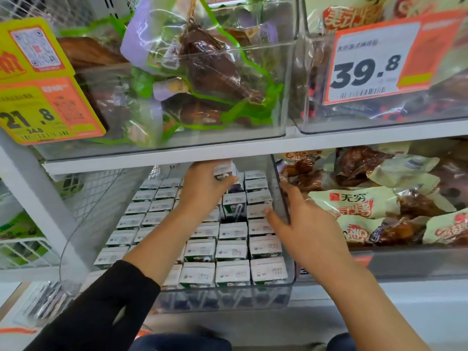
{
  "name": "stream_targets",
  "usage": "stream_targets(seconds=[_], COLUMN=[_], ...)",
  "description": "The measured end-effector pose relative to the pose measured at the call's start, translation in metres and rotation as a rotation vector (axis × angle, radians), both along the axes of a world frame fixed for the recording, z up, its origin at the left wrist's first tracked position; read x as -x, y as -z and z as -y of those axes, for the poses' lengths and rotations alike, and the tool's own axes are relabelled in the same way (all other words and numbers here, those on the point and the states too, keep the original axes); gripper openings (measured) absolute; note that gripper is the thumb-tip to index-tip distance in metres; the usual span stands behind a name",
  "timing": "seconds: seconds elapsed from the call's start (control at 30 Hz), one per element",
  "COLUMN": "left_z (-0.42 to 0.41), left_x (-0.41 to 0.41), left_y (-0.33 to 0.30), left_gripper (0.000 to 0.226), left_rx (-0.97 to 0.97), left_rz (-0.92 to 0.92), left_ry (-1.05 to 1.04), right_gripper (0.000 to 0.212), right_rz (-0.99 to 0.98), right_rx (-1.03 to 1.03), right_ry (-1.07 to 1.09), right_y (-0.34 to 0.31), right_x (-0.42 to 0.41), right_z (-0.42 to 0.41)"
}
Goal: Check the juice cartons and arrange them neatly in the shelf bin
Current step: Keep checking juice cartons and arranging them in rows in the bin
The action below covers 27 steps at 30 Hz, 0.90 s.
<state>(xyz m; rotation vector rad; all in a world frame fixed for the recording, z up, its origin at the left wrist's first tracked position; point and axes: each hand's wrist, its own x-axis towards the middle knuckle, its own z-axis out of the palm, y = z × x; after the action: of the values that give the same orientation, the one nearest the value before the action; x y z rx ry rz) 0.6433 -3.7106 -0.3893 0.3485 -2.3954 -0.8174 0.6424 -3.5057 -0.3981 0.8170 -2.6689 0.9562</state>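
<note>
My left hand [202, 186] grips a lifted juice carton [224, 172] above the clear shelf bin [283, 219]; my right hand [298, 224], fingers loose, rests on its wall. I judge the carton could snag the upper shelf [228, 149] and drop.

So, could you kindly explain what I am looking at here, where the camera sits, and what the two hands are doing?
There is no machine here: a person wears one wide-angle camera on the head, looking down at their own hands in a shop shelf. The left hand grips a small juice carton lifted above the rows of juice cartons standing in a clear shelf bin. The right hand holds nothing and rests against the bin's right wall. Beside it lie bagged meat snacks; above hang price tags.
</note>
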Motion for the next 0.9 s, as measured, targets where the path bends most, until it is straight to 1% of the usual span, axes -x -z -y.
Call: stream_targets(seconds=[0.1,0.23,0.33,0.43,0.57,0.73,0.9], left_z=[-0.002,-0.001,-0.002,-0.007,-0.014,-0.013,-0.009], left_x=[0.008,0.015,0.014,0.010,0.002,0.003,0.012], left_y=[-0.005,-0.009,-0.009,-0.008,-0.001,0.007,0.023], left_gripper=[0.040,0.040,0.046,0.046,0.049,0.049,0.049], left_rx=[0.016,-0.041,0.018,0.066,0.188,0.200,0.169], left_rz=[0.026,0.082,0.108,0.061,0.028,0.007,0.098], left_ry=[-0.019,-0.030,-0.020,0.005,0.040,0.025,0.024], right_gripper=[0.059,0.060,0.060,0.060,0.058,0.060,0.061], right_rz=[-0.014,-0.039,-0.054,-0.063,-0.087,-0.094,-0.107], right_rx=[-0.003,-0.013,-0.004,-0.012,-0.009,-0.029,-0.038], right_ry=[-0.001,-0.001,0.006,0.012,0.008,0.011,0.016], right_y=[0.001,0.005,0.006,0.006,0.007,0.008,0.008], right_x=[0.000,0.002,0.003,0.002,0.002,0.002,0.001], right_z=[0.000,0.002,0.002,0.002,0.003,0.004,0.004])
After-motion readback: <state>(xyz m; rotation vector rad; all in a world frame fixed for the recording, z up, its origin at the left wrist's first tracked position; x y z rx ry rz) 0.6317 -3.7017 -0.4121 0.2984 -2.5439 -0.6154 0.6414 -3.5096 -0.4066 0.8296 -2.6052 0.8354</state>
